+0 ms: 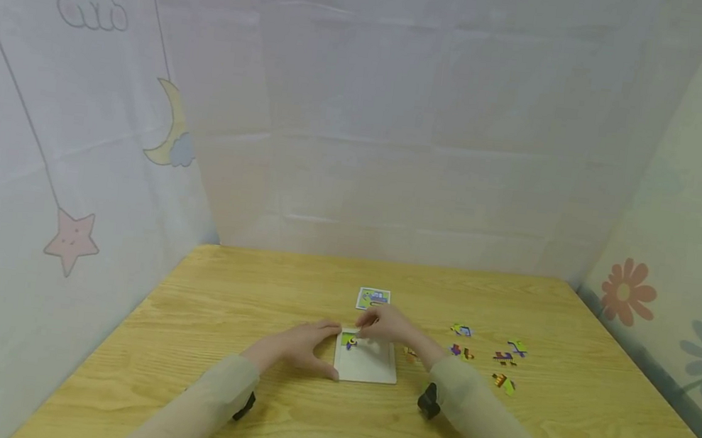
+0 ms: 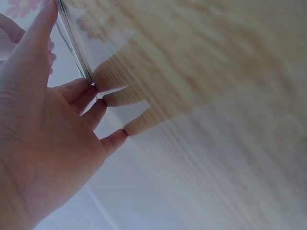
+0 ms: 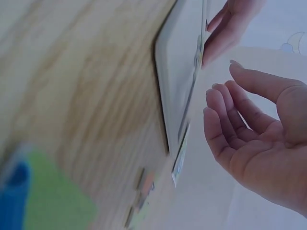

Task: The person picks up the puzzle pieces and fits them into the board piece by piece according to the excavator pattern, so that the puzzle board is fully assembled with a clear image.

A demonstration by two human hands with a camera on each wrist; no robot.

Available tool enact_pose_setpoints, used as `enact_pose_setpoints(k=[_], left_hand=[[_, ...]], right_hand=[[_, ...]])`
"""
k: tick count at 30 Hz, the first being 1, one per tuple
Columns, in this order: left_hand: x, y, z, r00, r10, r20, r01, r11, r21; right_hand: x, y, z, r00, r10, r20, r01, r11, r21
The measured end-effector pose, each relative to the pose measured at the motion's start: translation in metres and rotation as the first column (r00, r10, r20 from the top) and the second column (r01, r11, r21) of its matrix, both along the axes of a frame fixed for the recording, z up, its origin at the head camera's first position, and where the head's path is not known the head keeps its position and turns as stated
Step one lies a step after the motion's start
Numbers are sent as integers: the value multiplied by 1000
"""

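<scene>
A shallow white puzzle tray [image 1: 367, 369] lies flat on the wooden table. A few joined-looking green, yellow and purple puzzle pieces [image 1: 349, 341] sit in its upper left corner. My left hand [image 1: 302, 346] rests at the tray's left side, thumb and fingers spread wide along the edge [image 2: 76, 43], fingertips touching the tabletop. Over the tray's upper part is my right hand [image 1: 383, 324], its fingertips close to those pieces. In the right wrist view the right hand [image 3: 259, 120] has loosely bent fingers, thumb apart from them, and no piece shows between.
A small picture card [image 1: 373, 298] lies behind the tray. Right of it several loose puzzle pieces are scattered, among them a green and blue one [image 1: 461, 329], a striped one [image 1: 505, 358] and an orange and green one [image 1: 504, 384]. Fabric walls [image 1: 397, 145] enclose the table.
</scene>
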State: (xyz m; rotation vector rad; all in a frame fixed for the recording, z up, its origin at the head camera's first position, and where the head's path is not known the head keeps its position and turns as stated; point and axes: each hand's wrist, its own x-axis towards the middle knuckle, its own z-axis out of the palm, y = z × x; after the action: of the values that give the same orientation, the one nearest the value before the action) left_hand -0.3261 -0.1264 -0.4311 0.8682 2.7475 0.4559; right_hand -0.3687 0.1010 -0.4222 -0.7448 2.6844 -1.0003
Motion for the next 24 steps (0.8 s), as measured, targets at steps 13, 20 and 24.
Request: enact_pose_setpoints(k=[13,20,24], left_hand=[[-1,-1,-2,1000,-6,-5,6,1000,-23],[1,-1,-1,1000,-6,-4,6,1000,-27],[2,0,-1,1000,-14,-2,14,1000,-17]], right_hand=[[0,39,13,999,27,-34,-31,993,-117],[2,61,19,997,11,-73,-22,987,-160],[6,72,24,996,-21,-87,6,986,-169]])
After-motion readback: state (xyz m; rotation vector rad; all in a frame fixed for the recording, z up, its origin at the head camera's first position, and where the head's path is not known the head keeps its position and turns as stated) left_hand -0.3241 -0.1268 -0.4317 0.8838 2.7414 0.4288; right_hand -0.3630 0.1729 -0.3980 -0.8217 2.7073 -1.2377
